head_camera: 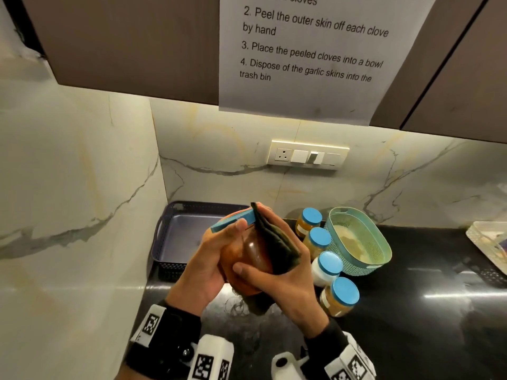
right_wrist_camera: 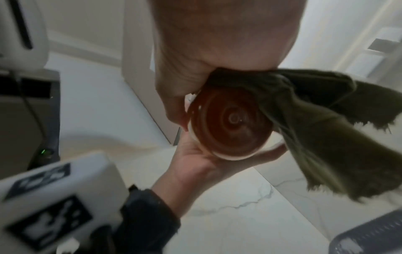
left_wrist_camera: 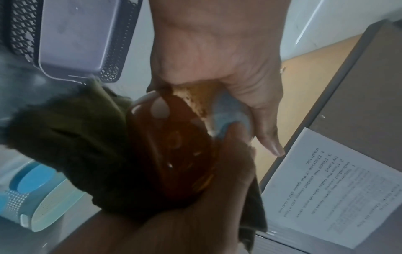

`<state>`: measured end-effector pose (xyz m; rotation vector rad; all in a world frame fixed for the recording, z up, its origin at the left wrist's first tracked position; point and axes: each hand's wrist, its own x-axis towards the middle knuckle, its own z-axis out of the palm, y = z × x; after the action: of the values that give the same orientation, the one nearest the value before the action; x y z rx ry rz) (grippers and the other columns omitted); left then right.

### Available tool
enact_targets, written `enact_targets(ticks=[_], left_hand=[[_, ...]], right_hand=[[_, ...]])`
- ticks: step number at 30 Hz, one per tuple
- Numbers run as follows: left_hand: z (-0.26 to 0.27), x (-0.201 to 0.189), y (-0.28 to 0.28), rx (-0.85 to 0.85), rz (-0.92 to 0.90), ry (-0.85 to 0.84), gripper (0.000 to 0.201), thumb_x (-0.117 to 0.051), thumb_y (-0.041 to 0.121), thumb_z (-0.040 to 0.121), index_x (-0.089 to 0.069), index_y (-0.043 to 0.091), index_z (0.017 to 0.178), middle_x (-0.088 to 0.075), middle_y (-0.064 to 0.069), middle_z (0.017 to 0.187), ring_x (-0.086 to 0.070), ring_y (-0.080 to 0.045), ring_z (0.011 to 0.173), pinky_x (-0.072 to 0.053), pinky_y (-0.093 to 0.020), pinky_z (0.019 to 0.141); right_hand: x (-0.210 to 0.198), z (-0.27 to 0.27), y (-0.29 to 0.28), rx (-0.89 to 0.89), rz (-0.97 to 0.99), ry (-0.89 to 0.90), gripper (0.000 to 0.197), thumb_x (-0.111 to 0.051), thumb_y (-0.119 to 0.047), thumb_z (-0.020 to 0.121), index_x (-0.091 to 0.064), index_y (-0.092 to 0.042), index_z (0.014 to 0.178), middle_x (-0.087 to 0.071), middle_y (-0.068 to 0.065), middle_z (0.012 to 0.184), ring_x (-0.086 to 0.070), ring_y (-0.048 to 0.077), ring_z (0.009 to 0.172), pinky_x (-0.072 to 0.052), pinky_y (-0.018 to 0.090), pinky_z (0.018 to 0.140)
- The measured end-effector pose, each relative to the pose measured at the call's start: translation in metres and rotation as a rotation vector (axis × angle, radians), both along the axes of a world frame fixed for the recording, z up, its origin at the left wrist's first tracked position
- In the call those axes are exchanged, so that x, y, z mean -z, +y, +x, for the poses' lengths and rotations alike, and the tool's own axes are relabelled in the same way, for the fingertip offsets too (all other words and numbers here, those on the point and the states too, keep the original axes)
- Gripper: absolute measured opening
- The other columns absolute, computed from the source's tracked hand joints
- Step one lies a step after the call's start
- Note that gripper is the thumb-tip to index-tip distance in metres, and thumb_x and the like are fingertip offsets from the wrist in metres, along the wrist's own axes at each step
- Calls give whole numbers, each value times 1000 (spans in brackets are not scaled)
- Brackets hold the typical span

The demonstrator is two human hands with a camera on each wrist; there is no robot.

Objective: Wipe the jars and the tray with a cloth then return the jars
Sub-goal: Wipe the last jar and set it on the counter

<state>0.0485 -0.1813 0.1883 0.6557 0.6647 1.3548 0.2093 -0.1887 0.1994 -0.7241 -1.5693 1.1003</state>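
Observation:
A jar (head_camera: pixel 253 255) of brown contents with a blue lid (head_camera: pixel 233 222) is held tilted above the black counter. My left hand (head_camera: pixel 219 248) grips it near the lid, thumb across the front. My right hand (head_camera: pixel 277 281) holds a dark green cloth (head_camera: pixel 274 242) pressed against the jar's right side, its thumb lying on the glass. In the left wrist view the cloth (left_wrist_camera: pixel 65 137) wraps the jar (left_wrist_camera: pixel 174 146). The right wrist view shows the jar's bottom (right_wrist_camera: pixel 230 120) and the hanging cloth (right_wrist_camera: pixel 326 128). The dark tray (head_camera: pixel 164 223) stands in the back corner with no jars in it.
Several blue-lidded jars (head_camera: pixel 327 267) stand in a row on the counter right of my hands. Behind them stands a teal perforated basket (head_camera: pixel 356 242). A white basket (head_camera: pixel 491 239) sits at the far right edge. Marble walls close the left and back sides.

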Motion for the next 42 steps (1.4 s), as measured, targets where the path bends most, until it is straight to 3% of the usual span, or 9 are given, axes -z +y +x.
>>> enact_targets(ticks=[6, 9, 16, 20, 25, 29, 35, 40, 42], left_hand=[[4, -1, -1, -7, 43, -27, 84, -102, 43, 52, -74, 5, 121, -74, -19, 120, -73, -29, 108, -63, -41, 89], [8, 0, 2, -50, 49, 25, 73, -102, 47, 48, -80, 11, 108, -76, -17, 110, -75, -26, 99, -63, -34, 79], [7, 1, 5, -102, 21, -22, 74, -102, 44, 52, -77, 5, 110, -73, -23, 115, -72, -31, 104, -62, -39, 86], [10, 4, 6, -184, -37, 49, 82, -97, 47, 63, -70, 0, 125, -67, -28, 129, -68, -41, 117, -54, -52, 102], [4, -1, 7, -187, -149, -33, 104, -99, 52, 57, -60, -11, 129, -64, -35, 126, -66, -47, 118, -55, -54, 101], [10, 1, 4, -267, -170, 9, 68, -89, 39, 78, -67, -6, 123, -69, -29, 123, -71, -44, 111, -57, -56, 99], [-3, -1, -4, -89, -35, 98, 74, -87, 43, 78, -64, 4, 136, -67, -25, 132, -65, -43, 124, -51, -60, 106], [-20, -12, -6, 24, 45, 161, 104, -100, 58, 40, -66, 15, 128, -77, -11, 113, -74, -22, 101, -63, -34, 76], [-17, -15, -2, 15, 46, 150, 110, -100, 56, 42, -63, 13, 136, -71, -19, 126, -71, -28, 111, -63, -41, 86]], right_hand=[[11, -6, -1, 118, 293, -70, 74, -91, 2, 75, -60, -7, 142, -58, 5, 153, -48, 29, 149, -42, 55, 119], [5, -9, 6, 78, 131, 8, 75, -87, 3, 79, -56, -8, 146, -64, 6, 146, -59, 24, 139, -51, 51, 113], [12, -17, -3, 191, 344, -163, 81, -92, -2, 74, -57, -11, 146, -56, 4, 156, -46, 27, 150, -41, 48, 121], [17, -18, 7, 119, 144, -60, 87, -92, 2, 74, -52, -13, 151, -58, 5, 153, -54, 26, 144, -47, 56, 116], [26, -21, -7, 180, 367, -332, 80, -91, -10, 77, -56, -15, 148, -48, -3, 162, -32, 26, 158, -36, 57, 123], [31, -18, 6, 155, 220, -193, 88, -94, -6, 75, -51, -12, 151, -54, 2, 157, -46, 24, 150, -43, 54, 119], [17, -9, 2, 82, 45, -53, 97, -95, 0, 70, -47, -12, 153, -60, 5, 150, -55, 24, 142, -50, 49, 115], [-6, 3, 0, -110, -192, -48, 85, -99, -14, 63, -63, -69, 116, -70, -29, 123, -65, -5, 120, -59, 20, 92], [-6, -1, -4, -102, -183, -37, 77, -96, -24, 62, -63, -71, 113, -70, -29, 123, -65, -4, 120, -58, 17, 89]])
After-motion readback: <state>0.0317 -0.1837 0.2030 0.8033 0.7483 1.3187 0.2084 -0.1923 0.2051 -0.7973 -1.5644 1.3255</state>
